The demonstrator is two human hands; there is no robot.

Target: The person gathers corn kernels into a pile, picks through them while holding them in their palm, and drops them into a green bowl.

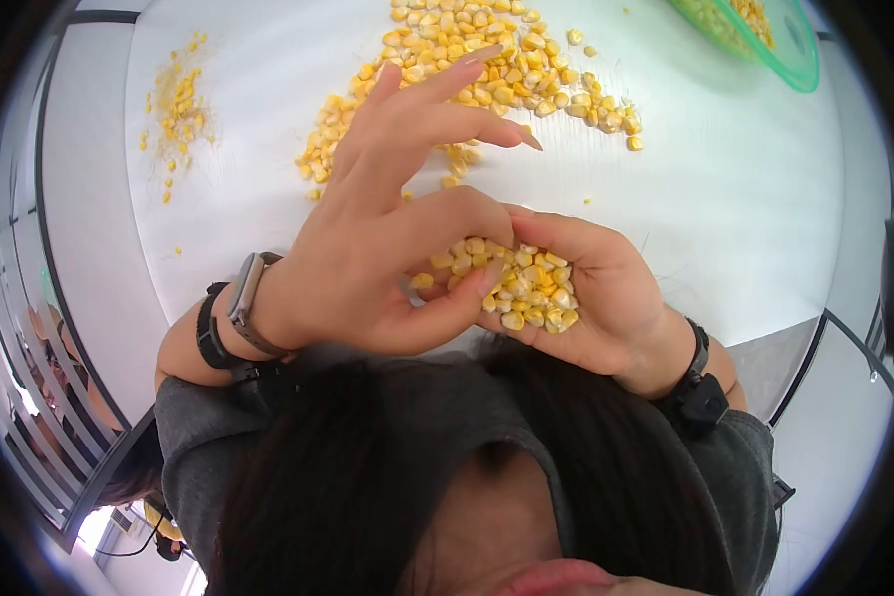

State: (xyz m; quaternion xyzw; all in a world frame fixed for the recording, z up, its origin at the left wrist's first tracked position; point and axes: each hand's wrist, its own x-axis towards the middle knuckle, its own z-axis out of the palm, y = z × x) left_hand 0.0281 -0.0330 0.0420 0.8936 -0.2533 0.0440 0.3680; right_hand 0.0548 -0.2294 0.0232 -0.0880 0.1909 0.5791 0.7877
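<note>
Corn kernels lie heaped in the right hand, which is turned palm up and curled into a cup around them; its fingers are mostly hidden beneath the heap and behind the left hand. The left hand reaches over from the side, its thumb and index finger bent in against the kernels while the other fingers fan out above the white table. Whether thumb and index pinch a single kernel, I cannot tell.

Beyond the hands, a large pile of kernels is cut off by the top of the view and partly covered by the raised fingers. A smaller yellow scatter lies to the left, its finest bits hard to make out. The green tub at upper right is only partly in view, with more yellow pieces inside.

The watch on the left wrist is turned nearly edge-on, so its display cannot be read.
</note>
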